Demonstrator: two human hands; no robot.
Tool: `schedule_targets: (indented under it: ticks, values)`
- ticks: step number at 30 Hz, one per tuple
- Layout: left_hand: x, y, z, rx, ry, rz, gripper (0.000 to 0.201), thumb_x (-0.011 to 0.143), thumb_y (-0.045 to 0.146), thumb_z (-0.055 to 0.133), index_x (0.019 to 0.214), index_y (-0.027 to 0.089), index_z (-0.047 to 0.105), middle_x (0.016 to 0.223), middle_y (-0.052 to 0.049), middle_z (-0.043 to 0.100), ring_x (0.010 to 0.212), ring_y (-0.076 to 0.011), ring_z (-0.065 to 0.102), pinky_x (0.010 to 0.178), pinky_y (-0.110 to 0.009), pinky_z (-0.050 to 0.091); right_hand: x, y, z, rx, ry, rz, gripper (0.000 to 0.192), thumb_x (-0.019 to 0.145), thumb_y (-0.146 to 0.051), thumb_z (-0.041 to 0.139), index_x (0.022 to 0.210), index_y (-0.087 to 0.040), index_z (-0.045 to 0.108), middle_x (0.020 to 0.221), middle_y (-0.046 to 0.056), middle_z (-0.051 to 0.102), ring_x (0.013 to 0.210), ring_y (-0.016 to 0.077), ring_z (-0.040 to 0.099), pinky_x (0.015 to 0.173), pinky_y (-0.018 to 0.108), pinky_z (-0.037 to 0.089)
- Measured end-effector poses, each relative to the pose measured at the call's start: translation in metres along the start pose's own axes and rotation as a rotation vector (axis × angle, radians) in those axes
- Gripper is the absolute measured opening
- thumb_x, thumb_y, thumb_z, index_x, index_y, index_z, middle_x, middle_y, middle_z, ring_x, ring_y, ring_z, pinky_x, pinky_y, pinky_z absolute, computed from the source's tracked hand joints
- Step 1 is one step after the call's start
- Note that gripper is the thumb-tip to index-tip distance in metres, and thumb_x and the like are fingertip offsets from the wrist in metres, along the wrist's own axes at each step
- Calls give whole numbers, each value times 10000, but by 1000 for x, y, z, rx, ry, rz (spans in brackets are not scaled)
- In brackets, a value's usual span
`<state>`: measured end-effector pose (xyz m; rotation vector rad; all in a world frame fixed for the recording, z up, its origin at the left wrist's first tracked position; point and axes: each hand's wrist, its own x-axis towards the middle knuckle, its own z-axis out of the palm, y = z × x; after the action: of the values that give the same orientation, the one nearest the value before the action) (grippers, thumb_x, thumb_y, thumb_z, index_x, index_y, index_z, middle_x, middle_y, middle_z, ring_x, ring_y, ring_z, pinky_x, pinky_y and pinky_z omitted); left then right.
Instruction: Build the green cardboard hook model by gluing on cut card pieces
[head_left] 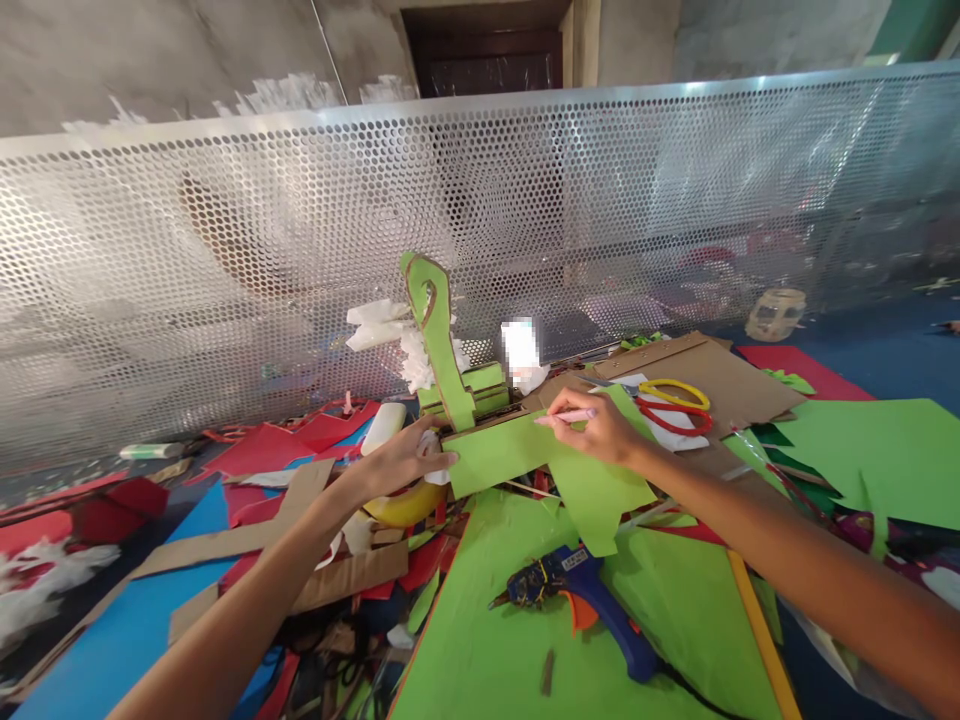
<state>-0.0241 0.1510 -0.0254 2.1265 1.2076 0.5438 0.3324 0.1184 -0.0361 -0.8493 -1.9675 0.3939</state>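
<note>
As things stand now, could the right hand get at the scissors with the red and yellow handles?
Probably yes: the scissors lie near the right hand with their handles uncovered, though the pink pen it holds may need putting down first.

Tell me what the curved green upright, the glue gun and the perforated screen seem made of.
Curved green upright: probably cardboard faced with matte green paper; brown edges show along its outline.
Glue gun: likely molded plastic, smooth with a slight sheen; its grip is evenly blue.
Perforated screen: apparently bare sheet metal; silvery, with bright reflections along its top edge.
</note>
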Motion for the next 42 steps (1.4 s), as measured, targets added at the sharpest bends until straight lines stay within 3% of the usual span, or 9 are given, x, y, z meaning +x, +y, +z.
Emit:
schedule_targets:
  ticks: [7,14,19,24,29,32,36,40,42]
  values:
    - [1,0,1,-7,-6,-14,587,823,564,722,1238,165,610,907,-21,678,819,-234,623,705,-332,480,0,0,0,-15,-7,-4,104,906,-315,644,861,-223,629,766,3,706,643,144,622,604,263,460]
    - [1,5,1,-44,9,3,585,795,556,748,1227,177,637,1081,-63,730,971,-269,663,863,-386,535,0,0,-2,-9,3,6,113,910,-314,663,846,-226,628,747,-2,692,640,150,618,611,273,464]
    - [1,5,0,-58,8,-16,664,767,550,785,1292,173,631,1178,-84,740,1056,-291,674,920,-387,548,7,5,-4,-121,9,-93,188,1042,-278,515,1119,-242,683,1002,74,749,907,224,685,828,367,523]
    - [2,8,0,-88,27,-36,722,740,624,793,1285,168,667,1209,-101,741,1148,-328,655,1013,-422,524,9,19,-2,-315,-60,-88,87,942,-180,683,1004,-240,692,789,29,713,795,228,644,872,420,489]
    - [4,9,-9,-139,102,-97,754,805,787,639,1195,148,727,1013,-102,752,955,-290,672,828,-376,543,16,12,-19,-108,-105,-3,87,942,-173,639,998,-233,667,918,49,737,781,193,666,743,334,505]
    - [1,9,-23,-98,202,-96,806,793,865,565,1083,135,742,815,-55,690,785,-230,622,688,-329,504,27,-3,-39,-54,-190,32,66,957,-261,646,1006,-223,666,961,57,723,803,188,643,726,328,495]
    - [-15,20,-39,-59,243,-12,746,835,835,544,1031,141,738,722,-14,617,680,-169,541,595,-275,431,49,-34,-61,-47,-466,-5,131,954,-322,673,978,-192,672,941,46,699,755,161,572,744,341,459]
    - [-40,48,-35,-23,141,102,601,924,693,564,1079,143,749,841,-47,685,704,-157,552,603,-265,433,75,-80,-66,4,-769,-64,141,921,-290,711,878,-189,623,893,33,686,865,186,633,846,356,448]
    - [-53,66,-27,-3,50,117,565,957,647,548,1088,137,755,852,-58,697,682,-151,540,582,-263,422,85,-105,-60,18,-893,-67,173,898,-276,733,855,-196,586,870,23,674,839,184,638,804,343,449]
